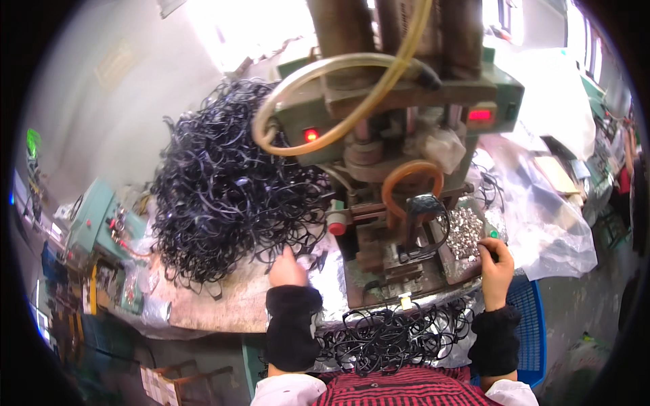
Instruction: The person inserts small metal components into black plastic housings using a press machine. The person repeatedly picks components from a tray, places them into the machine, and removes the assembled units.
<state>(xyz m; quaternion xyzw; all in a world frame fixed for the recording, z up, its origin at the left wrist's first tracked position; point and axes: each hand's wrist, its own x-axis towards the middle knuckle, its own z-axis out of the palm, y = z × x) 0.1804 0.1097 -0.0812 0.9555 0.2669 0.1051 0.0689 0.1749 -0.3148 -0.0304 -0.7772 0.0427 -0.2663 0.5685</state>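
Left hand [288, 271] at near edge of black straps [227, 193], right hand [497, 269] beside metal bits [463, 233] — cannot tell whether either grip is closed.

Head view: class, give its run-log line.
left hand: at black band pile | right hand: by metal pieces | machine: red lamp lit

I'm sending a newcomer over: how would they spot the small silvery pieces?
Find the tall green machine. At its right, beside the person's right hand, lies a heap of small silvery pieces. Their pale, grainy look differs from the looped black strips piled left.
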